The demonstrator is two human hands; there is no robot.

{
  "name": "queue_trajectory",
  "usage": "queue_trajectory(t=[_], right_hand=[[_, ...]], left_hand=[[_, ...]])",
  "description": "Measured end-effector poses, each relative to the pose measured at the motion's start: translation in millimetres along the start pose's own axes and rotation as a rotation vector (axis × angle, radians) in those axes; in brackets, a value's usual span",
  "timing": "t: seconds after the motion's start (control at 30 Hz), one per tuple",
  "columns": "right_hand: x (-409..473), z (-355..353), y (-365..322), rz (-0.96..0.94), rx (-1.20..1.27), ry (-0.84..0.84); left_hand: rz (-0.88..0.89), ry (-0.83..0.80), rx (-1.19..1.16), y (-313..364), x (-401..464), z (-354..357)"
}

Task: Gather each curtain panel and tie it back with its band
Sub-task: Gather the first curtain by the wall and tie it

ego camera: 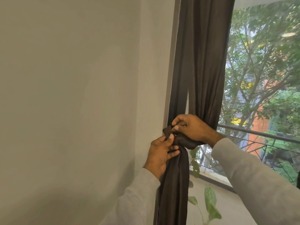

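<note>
While L hand [159, 155] grips curtain [204, 65], R hand [192, 128] pinches band [168, 131].

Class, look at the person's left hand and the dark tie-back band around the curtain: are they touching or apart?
Touching. The head view shows the left hand with its thumb pressed on the band where it wraps the gathered curtain.

Nothing readable here, no text, labels, brands or numbers on anything. The yellow patches out the window might be signs, but they're way too blurry to make out.
</note>
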State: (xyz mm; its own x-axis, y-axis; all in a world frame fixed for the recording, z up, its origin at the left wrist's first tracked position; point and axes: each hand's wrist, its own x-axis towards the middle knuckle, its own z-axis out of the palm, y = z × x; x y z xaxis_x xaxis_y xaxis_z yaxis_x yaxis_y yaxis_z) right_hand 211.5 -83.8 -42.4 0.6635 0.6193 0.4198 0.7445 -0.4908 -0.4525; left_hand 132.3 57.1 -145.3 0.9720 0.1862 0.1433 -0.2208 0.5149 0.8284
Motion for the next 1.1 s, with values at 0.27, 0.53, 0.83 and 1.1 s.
queue_trajectory(t=[0.27,0.53,0.83,1.1], right_hand=[[-6.7,-6.7,-2.1,0.069,-0.013,-0.162],[-25.0,10.0,16.0,-0.139,-0.17,-0.062],[-11.4,3.6,22.2,-0.119,-0.06,-0.138],[-8.2,27.1,17.4,-0.132,-0.357,0.012]], left_hand=[[-0.02,0.064,0.074,10.8,0.8,-7.8],[-0.095,0.089,0.227,12.1,4.1,-9.5],[-0.031,-0.014,0.602,20.3,14.6,-2.2],[0.143,0.058,0.768,8.5,12.2,-5.0]])
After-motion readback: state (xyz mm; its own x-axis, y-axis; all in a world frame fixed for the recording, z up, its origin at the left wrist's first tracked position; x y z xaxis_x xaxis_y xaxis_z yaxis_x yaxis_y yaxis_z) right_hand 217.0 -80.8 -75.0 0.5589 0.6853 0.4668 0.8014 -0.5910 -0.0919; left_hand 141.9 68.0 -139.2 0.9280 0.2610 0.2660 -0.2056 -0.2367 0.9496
